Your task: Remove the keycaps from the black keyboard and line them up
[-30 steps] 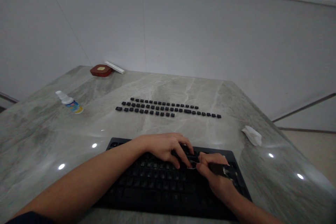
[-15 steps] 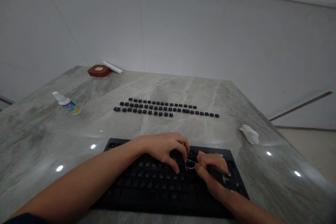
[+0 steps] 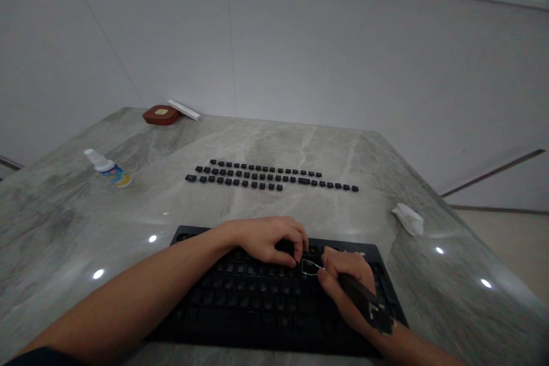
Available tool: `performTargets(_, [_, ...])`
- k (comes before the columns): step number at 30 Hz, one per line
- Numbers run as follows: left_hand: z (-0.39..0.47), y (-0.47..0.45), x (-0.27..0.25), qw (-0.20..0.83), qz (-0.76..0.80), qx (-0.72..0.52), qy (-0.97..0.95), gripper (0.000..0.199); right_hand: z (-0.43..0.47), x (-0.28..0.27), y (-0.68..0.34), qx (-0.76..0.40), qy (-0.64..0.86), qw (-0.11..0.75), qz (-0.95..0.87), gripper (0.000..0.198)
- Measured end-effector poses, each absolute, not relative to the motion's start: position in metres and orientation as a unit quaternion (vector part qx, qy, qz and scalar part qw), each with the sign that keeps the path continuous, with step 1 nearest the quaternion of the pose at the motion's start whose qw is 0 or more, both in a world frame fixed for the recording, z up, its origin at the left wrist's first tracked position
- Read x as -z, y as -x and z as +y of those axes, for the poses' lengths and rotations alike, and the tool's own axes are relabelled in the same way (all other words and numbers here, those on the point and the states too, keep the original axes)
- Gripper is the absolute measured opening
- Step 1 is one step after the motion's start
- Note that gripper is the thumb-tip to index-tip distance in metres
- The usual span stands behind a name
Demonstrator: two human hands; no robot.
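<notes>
A black keyboard (image 3: 266,301) lies before me, with bare switch positions along its upper rows and keycaps on its lower ones. My right hand (image 3: 348,269) is closed round a wire keycap puller (image 3: 359,293) with a dark handle, its wire loop pointing left over the keyboard. Just left of that loop, the thumb and forefinger of my left hand (image 3: 270,240) are pinched together. Whatever sits between those fingertips is too small and dark to make out. Beyond the keyboard, loose black keycaps (image 3: 254,176) stand in three rows on the marble-patterned table (image 3: 240,211).
At the left lies a white-capped spray bottle (image 3: 112,170). A red-brown case (image 3: 161,115) and a white strip-like box (image 3: 184,110) are at the far left edge. Crumpled white tissue (image 3: 408,219) lies on the right. A pale wall (image 3: 291,46) rises behind the table.
My left thumb and forefinger have closed into a pinch beside the wire loop. The puller's handle has swung slightly in my right hand, its rear end now lower and further right.
</notes>
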State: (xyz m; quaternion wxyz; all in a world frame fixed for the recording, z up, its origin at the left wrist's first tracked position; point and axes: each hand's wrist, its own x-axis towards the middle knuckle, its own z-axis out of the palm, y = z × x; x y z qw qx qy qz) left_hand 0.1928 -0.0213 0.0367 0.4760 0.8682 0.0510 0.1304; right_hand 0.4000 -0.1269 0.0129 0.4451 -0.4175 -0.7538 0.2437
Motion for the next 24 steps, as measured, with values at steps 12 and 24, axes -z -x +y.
performTargets(12, [-0.012, -0.193, -0.027, 0.401, 0.306, -0.191, -0.842, 0.007, -0.126, -0.020, -0.396, -0.222, 0.393, 0.438, -0.777, 0.034])
performTargets(24, [-0.008, -0.194, -0.018, 0.266, 0.334, -0.165, -0.889, 0.013, -0.127, -0.015, -0.397, -0.215, 0.415, 0.420, -0.778, 0.035])
